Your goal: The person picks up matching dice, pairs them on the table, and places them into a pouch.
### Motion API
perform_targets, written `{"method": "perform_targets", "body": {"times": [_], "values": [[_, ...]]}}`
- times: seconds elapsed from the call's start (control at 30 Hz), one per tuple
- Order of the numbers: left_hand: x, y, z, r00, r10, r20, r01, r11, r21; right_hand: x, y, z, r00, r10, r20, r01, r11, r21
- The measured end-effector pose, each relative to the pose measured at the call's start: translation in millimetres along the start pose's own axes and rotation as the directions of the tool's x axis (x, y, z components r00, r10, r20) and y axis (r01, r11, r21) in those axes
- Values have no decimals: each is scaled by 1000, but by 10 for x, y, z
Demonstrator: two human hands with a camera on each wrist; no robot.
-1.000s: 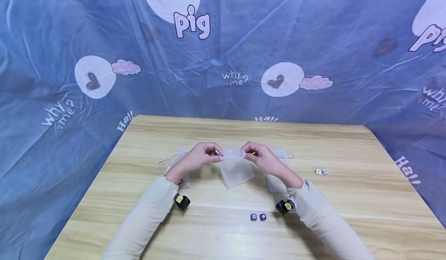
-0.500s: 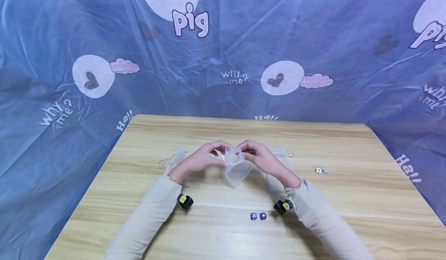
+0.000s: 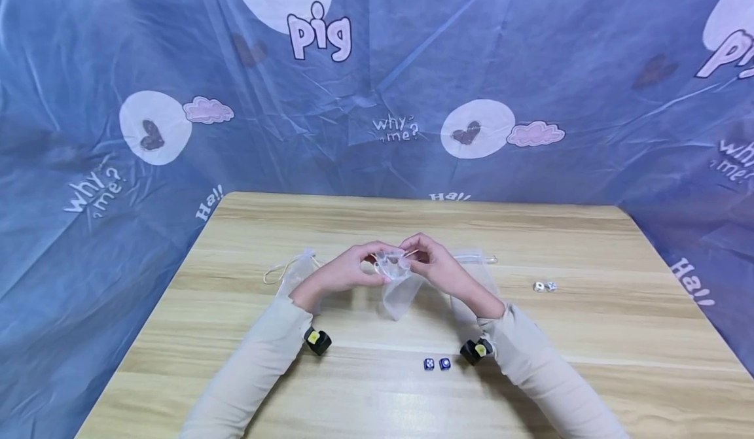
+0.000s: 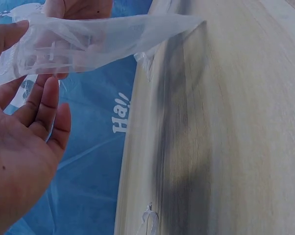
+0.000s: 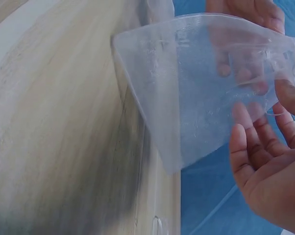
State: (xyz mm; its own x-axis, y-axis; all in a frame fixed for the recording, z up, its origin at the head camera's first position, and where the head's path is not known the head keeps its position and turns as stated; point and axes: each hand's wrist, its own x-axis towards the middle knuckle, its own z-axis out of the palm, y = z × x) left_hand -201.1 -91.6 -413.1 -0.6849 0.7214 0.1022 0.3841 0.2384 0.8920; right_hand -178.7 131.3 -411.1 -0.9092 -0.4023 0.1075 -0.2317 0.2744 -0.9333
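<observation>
A sheer white drawstring bag hangs between my two hands over the middle of the table, its mouth spread into a small ring. My left hand pinches the left side of the rim between thumb and fingers. On the other side my right hand pinches the rim and its cord. In the right wrist view the see-through bag shows nothing inside, and fingers appear through the mesh. In the left wrist view the bag narrows to a corner close over the wood.
A second sheer bag with a pale cord lies behind my left forearm. Another bag lies partly under my right forearm. Two blue dice sit nearer me, two white dice at right. A blue printed curtain surrounds the table.
The bag's mouth, flat and stretched a second ago, is now pulled apart into a ring. My hands have come closer together, the left shifting right.
</observation>
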Motion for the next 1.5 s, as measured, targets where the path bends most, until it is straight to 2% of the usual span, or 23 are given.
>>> {"method": "perform_targets", "body": {"times": [0.3,0.5,0.63,0.77,0.9,1.03,1.27,1.37,1.5], "values": [[-4,18,-20,1000,3,20,-3,1000,31,-49,10,-79,999,18,-31,-20,998,-57],[0,6,-21,1000,1,22,-2,999,54,-173,1,-178,999,36,-27,-38,995,-94],[-4,22,-25,1000,0,24,-2,999,50,-342,21,-258,999,45,26,-41,990,-132],[1,32,-22,999,4,40,-6,998,66,-614,107,-323,992,38,117,-20,987,-158],[6,12,-21,999,0,45,-4,996,90,-900,226,-352,974,27,226,10,987,-161],[-6,1,-25,999,-12,43,8,996,90,-1098,295,-356,953,21,302,26,988,-150],[-22,20,-32,999,-16,43,14,998,67,-1251,343,-334,929,5,371,47,990,-131],[-21,24,-26,998,-29,52,26,997,66,-1281,353,-300,922,-5,388,83,979,-185],[-13,38,-21,998,-34,56,30,997,66,-1300,328,-251,921,-4,390,131,945,-300]]}}
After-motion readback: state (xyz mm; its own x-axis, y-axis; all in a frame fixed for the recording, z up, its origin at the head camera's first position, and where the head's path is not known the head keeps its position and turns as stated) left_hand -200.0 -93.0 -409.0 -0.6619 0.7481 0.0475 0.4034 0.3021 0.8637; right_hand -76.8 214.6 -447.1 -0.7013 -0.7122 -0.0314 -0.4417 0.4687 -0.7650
